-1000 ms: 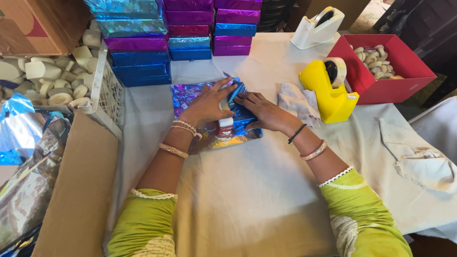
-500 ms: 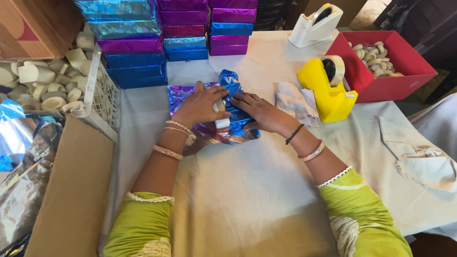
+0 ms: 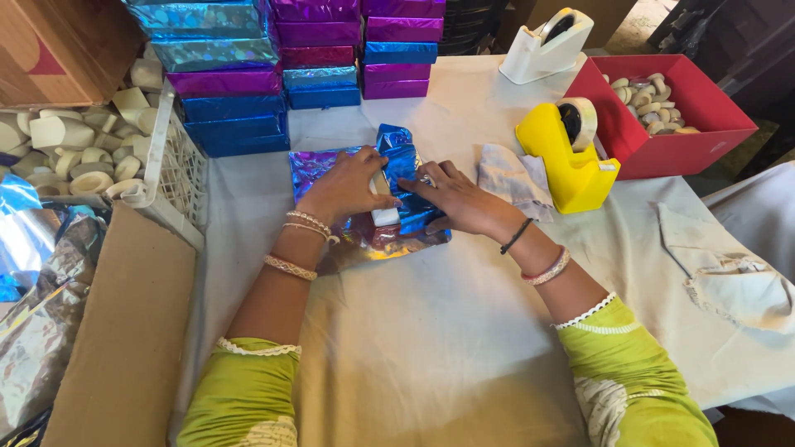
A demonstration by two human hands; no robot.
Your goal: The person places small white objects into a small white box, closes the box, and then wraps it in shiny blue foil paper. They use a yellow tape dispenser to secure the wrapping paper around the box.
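Shiny blue-purple wrapping foil (image 3: 331, 170), yellow tape dispenser (image 3: 563, 161), red box (image 3: 671, 153)

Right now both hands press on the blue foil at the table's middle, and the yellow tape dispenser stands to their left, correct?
Not quite. The head view shows the yellow tape dispenser to the right of the hands, not the left. The rest holds: left hand and right hand both press on the blue foil at the table's middle.

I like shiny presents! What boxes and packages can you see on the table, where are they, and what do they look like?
Wrapped boxes: stacked at the table's far edge, flat, shiny blue, purple and teal.
Foil sheet: under both hands, crinkly blue and purple, folded around a small white block.
Red box: far right, open, holding pale pieces.
Cardboard box: far left corner, brown.
White basket: left, full of pale blocks.
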